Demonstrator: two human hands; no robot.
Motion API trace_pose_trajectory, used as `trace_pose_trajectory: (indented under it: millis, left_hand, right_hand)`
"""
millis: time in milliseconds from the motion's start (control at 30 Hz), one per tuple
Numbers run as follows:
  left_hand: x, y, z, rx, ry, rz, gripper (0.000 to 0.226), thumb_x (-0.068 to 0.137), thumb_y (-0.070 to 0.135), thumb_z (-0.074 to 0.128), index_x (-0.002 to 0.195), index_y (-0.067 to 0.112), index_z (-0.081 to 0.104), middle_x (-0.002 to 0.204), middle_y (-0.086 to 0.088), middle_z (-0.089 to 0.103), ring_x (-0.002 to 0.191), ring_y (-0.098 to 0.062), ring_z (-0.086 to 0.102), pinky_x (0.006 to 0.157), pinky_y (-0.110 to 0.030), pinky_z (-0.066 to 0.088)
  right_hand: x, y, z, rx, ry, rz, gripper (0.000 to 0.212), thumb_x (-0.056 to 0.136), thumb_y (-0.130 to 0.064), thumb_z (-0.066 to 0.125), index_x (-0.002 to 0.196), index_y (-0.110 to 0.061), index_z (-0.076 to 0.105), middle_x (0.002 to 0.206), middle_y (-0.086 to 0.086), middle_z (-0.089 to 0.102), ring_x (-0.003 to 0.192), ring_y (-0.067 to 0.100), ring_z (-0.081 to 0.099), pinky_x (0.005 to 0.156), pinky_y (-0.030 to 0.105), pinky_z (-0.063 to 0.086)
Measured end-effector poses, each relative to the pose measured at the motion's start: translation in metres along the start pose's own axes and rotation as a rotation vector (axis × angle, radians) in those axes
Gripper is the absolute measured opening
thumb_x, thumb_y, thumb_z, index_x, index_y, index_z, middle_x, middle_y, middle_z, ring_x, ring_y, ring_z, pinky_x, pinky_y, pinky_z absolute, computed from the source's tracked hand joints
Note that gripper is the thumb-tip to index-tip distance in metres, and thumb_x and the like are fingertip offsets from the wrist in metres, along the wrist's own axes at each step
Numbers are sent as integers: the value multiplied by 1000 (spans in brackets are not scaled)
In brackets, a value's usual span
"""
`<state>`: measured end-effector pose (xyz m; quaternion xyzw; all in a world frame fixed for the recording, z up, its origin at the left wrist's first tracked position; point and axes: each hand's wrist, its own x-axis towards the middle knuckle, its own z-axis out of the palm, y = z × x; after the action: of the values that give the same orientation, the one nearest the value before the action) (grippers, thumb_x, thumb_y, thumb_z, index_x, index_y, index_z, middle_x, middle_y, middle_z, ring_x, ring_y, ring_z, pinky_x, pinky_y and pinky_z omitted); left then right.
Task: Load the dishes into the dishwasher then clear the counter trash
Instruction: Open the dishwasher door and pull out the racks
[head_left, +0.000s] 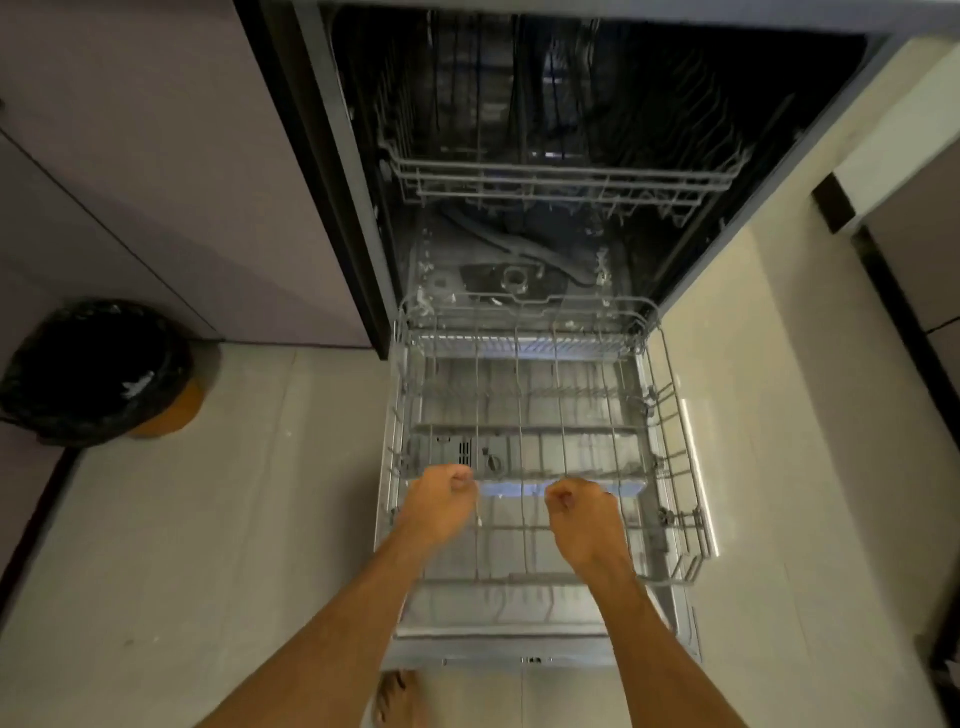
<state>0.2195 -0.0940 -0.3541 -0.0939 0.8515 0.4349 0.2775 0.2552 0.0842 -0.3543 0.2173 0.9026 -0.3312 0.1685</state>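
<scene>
Black-lined bin (98, 369), perhaps orange, on floor (234, 519)

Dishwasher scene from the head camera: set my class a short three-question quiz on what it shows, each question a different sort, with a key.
1. True or false: the lower rack is pulled out over the open door and holds no dishes.
2. Where is the black-lined bin? A) on the floor, left of the dishwasher; B) in the upper rack; C) on the door.
3. Fill the blank: the left hand and the right hand both grip the lower rack's ____.
Key: 1 true; 2 A; 3 wires.
</scene>
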Motion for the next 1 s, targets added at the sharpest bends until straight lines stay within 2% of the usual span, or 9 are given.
trace_pose_trajectory:
  millis: [100,167,267,400,567,700,800,900,1000]
  left_hand:
    - [21,31,-30,-216,55,-35,14,92,15,61,102,14,71,98,1,69,92,-15,65,88,-30,51]
    - [34,54,-47,-324,79,-33,10,91,13,62,95,17,70,101,-3,71,96,-20,67,94,-37,52]
    - [55,90,-69,-250,143,59,16,94,15,60,107,13,69,107,-2,69,95,-16,64,90,-28,51]
    - [87,136,-98,139,237,261,26,94,24,58,120,22,61,124,-4,65,110,-20,62,97,-33,47]
    - [149,187,-125,460,291,400,57,94,31,56,146,23,36,147,-5,43,128,-27,48,103,-45,44]
    - [194,207,-130,661,328,519,76,93,29,58,154,13,16,161,-7,15,148,-25,13,121,-40,17]
    - [215,213,-133,833,322,528,84,92,26,57,154,8,4,162,-11,3,150,-25,0,122,-36,2]
    - [225,216,-132,894,277,490,87,89,19,57,153,6,0,162,-13,1,150,-26,-2,122,-36,-2]
    - [228,217,-132,866,314,518,82,86,14,59,153,4,11,159,-15,16,148,-30,10,122,-39,6]
  right_hand:
    - [21,-37,-21,202,120,21,19,95,-6,55,96,-5,74,90,8,72,70,13,60,70,22,53]
    - [33,-60,-36,307,177,31,16,94,-7,58,94,-6,74,82,4,71,66,10,60,62,14,51]
    - [57,-90,-60,431,198,20,14,93,-5,59,96,-8,73,82,-2,68,68,2,59,60,7,49]
    - [100,-124,-100,248,217,-102,18,93,-3,58,103,-10,72,93,0,69,76,9,61,74,21,51]
    - [170,-158,-148,-20,355,-324,29,95,-10,55,122,-13,64,113,11,70,99,29,67,87,37,55]
    - [215,-176,-177,-194,415,-475,42,98,-6,49,140,-9,50,138,14,53,122,31,55,100,34,45]
    - [250,-179,-186,-353,352,-537,52,98,-4,49,148,-3,34,152,16,38,142,29,33,119,34,26]
    - [276,-177,-187,-475,290,-544,51,95,-2,52,145,-5,41,149,14,43,141,28,34,120,35,22]
    - [281,-173,-182,-492,286,-519,41,93,2,53,134,-8,54,132,15,59,125,32,51,110,36,38]
